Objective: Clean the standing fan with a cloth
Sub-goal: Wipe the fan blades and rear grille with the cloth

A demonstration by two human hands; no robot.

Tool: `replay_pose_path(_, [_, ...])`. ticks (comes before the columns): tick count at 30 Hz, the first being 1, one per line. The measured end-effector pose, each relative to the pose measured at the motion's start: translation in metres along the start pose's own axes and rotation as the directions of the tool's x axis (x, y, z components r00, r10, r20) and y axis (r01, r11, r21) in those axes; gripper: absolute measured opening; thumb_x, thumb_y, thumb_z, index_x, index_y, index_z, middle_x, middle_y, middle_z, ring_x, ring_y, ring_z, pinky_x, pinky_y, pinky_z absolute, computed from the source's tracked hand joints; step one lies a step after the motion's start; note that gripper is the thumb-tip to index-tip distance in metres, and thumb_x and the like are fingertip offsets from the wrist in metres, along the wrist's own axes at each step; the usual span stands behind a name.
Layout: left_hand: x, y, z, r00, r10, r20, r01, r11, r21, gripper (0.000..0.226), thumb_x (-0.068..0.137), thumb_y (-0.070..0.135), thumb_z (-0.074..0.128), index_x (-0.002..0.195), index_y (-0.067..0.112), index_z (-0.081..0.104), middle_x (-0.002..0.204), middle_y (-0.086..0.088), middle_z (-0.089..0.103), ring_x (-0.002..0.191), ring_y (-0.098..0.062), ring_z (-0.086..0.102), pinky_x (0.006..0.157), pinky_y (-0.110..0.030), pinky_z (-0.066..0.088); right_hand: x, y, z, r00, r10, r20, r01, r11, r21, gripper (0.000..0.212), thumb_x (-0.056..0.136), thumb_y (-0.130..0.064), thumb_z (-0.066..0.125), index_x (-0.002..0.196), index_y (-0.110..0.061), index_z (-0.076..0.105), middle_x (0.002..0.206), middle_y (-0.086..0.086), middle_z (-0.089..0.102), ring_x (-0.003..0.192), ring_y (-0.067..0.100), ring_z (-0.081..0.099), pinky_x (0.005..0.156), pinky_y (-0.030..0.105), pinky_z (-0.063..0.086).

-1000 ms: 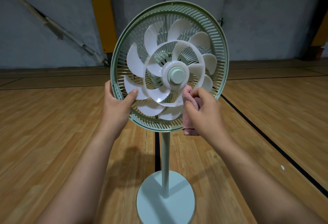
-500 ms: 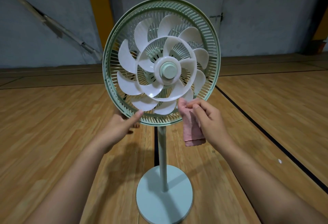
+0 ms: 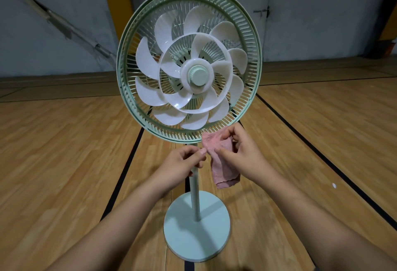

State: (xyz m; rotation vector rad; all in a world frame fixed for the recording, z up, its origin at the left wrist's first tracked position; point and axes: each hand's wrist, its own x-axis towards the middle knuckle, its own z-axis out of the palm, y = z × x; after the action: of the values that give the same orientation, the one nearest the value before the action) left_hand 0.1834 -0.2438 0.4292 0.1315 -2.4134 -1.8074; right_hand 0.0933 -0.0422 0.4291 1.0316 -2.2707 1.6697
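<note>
A pale green standing fan (image 3: 189, 64) stands before me with its front grille off, white blades (image 3: 148, 94) bare around a green hub (image 3: 197, 75). Its thin pole (image 3: 196, 195) rises from a round base (image 3: 196, 225). Just below the fan's lower rim, my right hand (image 3: 240, 152) grips a pink cloth (image 3: 223, 163) that hangs down beside the pole. My left hand (image 3: 182, 163) is in front of the pole and pinches the cloth's left edge with thumb and fingers. Neither hand touches the fan head.
The fan stands on a wooden sports floor (image 3: 64, 163) with black lines (image 3: 122, 176). A grey wall (image 3: 322, 13) with a yellow pad (image 3: 117, 6) runs behind. A slanted pipe (image 3: 53, 16) leans at the back left. A small white speck (image 3: 334, 185) lies on the floor at right.
My left hand let go of the fan's rim and came down to the cloth. My right hand drew the cloth off the blades to below the rim.
</note>
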Motion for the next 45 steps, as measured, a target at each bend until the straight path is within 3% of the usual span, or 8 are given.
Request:
replay_pose_path(3, [-0.001, -0.001, 0.006, 0.996, 0.029, -0.089, -0.033, 0.998, -0.045, 0.013, 0.103, 0.029, 0.070, 0.106, 0.020, 0.081, 0.103, -0.011, 0.079, 0.091, -0.012, 0.072, 0.073, -0.026, 0.054, -0.006, 0.003, 0.002, 0.999, 0.001, 0.049, 0.000, 1.000, -0.030, 0.031, 0.082, -0.031, 0.075, 0.100, -0.035, 0.050, 0.091, -0.011, 0.063, 0.066, 0.002, 0.053, 0.059, 0.018, 0.044])
replay_pose_path(8, [0.000, -0.007, 0.007, 0.990, 0.103, -0.099, -0.110, 0.992, -0.065, 0.008, 0.101, 0.009, 0.070, 0.098, 0.013, 0.077, 0.086, 0.004, 0.074, 0.080, -0.007, 0.066, 0.073, -0.020, 0.053, -0.010, 0.011, 0.002, 0.996, 0.052, 0.072, -0.044, 0.993, -0.108, 0.037, 0.083, -0.039, 0.076, 0.106, -0.035, 0.047, 0.077, -0.006, 0.062, 0.057, 0.005, 0.043, 0.053, 0.034, 0.042])
replay_pose_path(15, [0.001, -0.007, 0.020, 0.978, 0.207, 0.033, -0.208, 0.977, 0.038, 0.006, 0.105, 0.009, 0.067, 0.106, 0.011, 0.073, 0.099, -0.005, 0.075, 0.096, -0.014, 0.067, 0.095, -0.043, 0.054, -0.012, 0.000, -0.024, 0.984, 0.133, 0.116, -0.125, 0.989, -0.075, 0.053, 0.079, -0.053, 0.083, 0.123, -0.041, 0.057, 0.108, -0.004, 0.066, 0.090, 0.004, 0.062, 0.076, 0.018, 0.053])
replay_pose_path(23, [0.010, -0.007, 0.045, 0.965, 0.212, 0.152, -0.219, 0.975, 0.032, 0.017, 0.106, 0.026, 0.066, 0.112, 0.011, 0.072, 0.110, -0.019, 0.075, 0.103, -0.022, 0.068, 0.097, -0.049, 0.054, -0.017, -0.008, -0.042, 0.942, 0.265, 0.205, -0.241, 0.961, -0.135, 0.015, 0.090, -0.023, 0.084, 0.099, -0.015, 0.076, 0.081, -0.003, 0.063, 0.071, 0.006, 0.054, 0.069, 0.034, 0.049])
replay_pose_path(32, [0.026, -0.017, 0.079, 0.934, -0.049, 0.355, 0.054, 0.999, -0.005, 0.031, 0.096, 0.026, 0.081, 0.120, 0.009, 0.072, 0.110, -0.013, 0.081, 0.098, -0.018, 0.077, 0.085, -0.028, 0.059, -0.023, 0.003, -0.094, 0.929, 0.361, 0.084, -0.353, 0.931, -0.089, 0.020, 0.094, -0.018, 0.080, 0.093, -0.001, 0.070, 0.089, 0.019, 0.072, 0.078, 0.018, 0.065, 0.075, 0.042, 0.058])
replay_pose_path(35, [0.035, -0.021, 0.096, 0.913, -0.092, 0.397, 0.122, 0.991, -0.051, 0.022, 0.100, 0.022, 0.076, 0.116, 0.007, 0.074, 0.103, -0.011, 0.082, 0.092, -0.021, 0.079, 0.077, -0.023, 0.060, -0.037, 0.018, -0.120, 0.905, 0.422, 0.045, -0.420, 0.906, -0.059, 0.024, 0.094, -0.023, 0.080, 0.092, -0.002, 0.068, 0.082, 0.006, 0.068, 0.077, 0.014, 0.062, 0.071, 0.035, 0.054])
replay_pose_path(42, [0.055, -0.045, 0.160, 0.891, -0.220, 0.397, 0.352, 0.887, -0.298, 0.039, 0.097, 0.020, 0.075, 0.127, -0.003, 0.070, 0.117, -0.029, 0.076, 0.097, -0.030, 0.075, 0.087, -0.038, 0.062, -0.086, 0.076, -0.163, 0.840, 0.538, -0.067, -0.534, 0.842, 0.069, 0.019, 0.099, -0.023, 0.074, 0.088, -0.014, 0.062, 0.072, -0.001, 0.070, 0.065, 0.012, 0.066, 0.062, 0.029, 0.054])
replay_pose_path(45, [0.062, -0.063, 0.194, 0.876, -0.285, 0.389, 0.406, 0.872, -0.275, 0.022, 0.104, 0.017, 0.068, 0.119, 0.001, 0.071, 0.098, -0.022, 0.078, 0.081, -0.024, 0.077, 0.074, -0.037, 0.067, -0.115, 0.106, -0.170, 0.784, 0.608, -0.124, -0.592, 0.793, 0.143, 0.021, 0.100, -0.022, 0.073, 0.089, -0.011, 0.059, 0.074, 0.005, 0.067, 0.060, 0.015, 0.066, 0.054, 0.033, 0.057])
